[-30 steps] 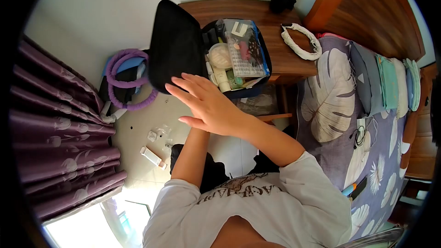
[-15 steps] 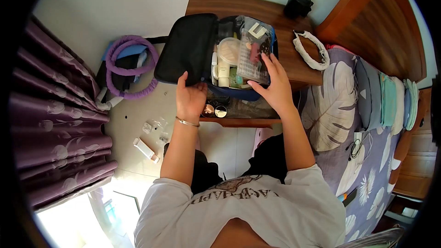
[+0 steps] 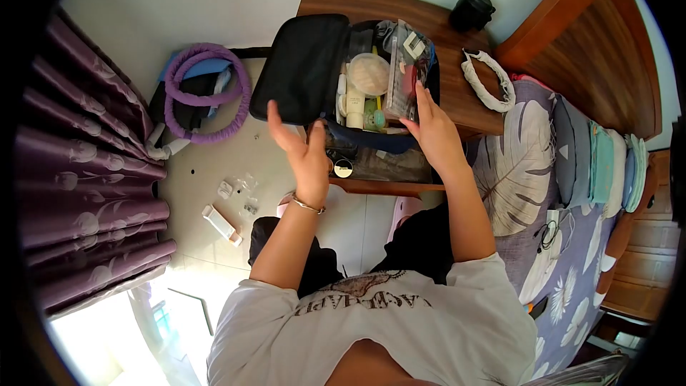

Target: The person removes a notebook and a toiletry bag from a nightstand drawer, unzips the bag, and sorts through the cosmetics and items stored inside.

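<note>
A dark cosmetic bag (image 3: pixel 379 136) lies on the nightstand with its black lid (image 3: pixel 300 64) folded out to the left. Inside it are a round tub with a clear lid (image 3: pixel 369 73), a cream-coloured tube (image 3: pixel 354 107) and a small greenish bottle (image 3: pixel 373 114). A clear plastic case (image 3: pixel 401 75) with small items in it stands tilted on edge at the bag's right side. My right hand (image 3: pixel 437 132) grips this case by its near right edge. My left hand (image 3: pixel 306 157) is open, thumb and fingers apart, by the lid's near corner.
Below the bag is an open drawer (image 3: pixel 389 168) with a round compact (image 3: pixel 343 168). A black lidded cup (image 3: pixel 471 9) and a white headband (image 3: pixel 487 80) are on the nightstand. Purple hoop (image 3: pixel 207 93) at left; small packaging (image 3: pixel 221 224) on the floor; bed (image 3: pixel 511 164) at right.
The clear case has turned from lying fairly flat to standing more on edge, with my right hand on it. My left hand has opened wider and shifted slightly right and nearer me.
</note>
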`<state>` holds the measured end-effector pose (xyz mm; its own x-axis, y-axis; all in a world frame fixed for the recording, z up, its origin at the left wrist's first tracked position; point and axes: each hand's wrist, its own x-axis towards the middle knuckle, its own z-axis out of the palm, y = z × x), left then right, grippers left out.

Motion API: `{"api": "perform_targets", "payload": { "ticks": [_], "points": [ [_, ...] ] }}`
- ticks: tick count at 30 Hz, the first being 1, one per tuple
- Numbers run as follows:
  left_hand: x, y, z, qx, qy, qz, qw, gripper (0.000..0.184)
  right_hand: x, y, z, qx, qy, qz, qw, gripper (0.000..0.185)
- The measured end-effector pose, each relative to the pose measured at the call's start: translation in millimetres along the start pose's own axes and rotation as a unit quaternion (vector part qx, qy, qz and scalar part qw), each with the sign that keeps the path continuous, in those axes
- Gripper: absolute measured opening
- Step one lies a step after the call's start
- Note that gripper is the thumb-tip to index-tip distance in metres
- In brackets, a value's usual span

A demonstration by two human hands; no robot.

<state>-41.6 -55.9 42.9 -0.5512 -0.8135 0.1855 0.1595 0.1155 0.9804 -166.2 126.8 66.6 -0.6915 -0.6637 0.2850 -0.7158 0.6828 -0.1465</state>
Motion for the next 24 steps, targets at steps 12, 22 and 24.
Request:
{"api": "perform_targets", "payload": {
  "ticks": [12,22,24],
  "points": [
    [0.6,6.7,15.3,0.349,-0.207,0.288,0.868,0.054,-7.3,29.7,-1.1,0.377,0.168,0.208,0.887,0.045],
    [-1.0,3.7,60.1,0.336,-0.245,0.349,0.84,0.051,-26.4,17.1,-32.4,0.322,0.257,0.168,0.895,0.048],
    [-1.2,10.4,64.5,0.324,-0.244,0.366,0.838,0.038,-28.0,26.6,-34.5,0.357,0.254,0.197,0.877,0.047]
  ]
}}
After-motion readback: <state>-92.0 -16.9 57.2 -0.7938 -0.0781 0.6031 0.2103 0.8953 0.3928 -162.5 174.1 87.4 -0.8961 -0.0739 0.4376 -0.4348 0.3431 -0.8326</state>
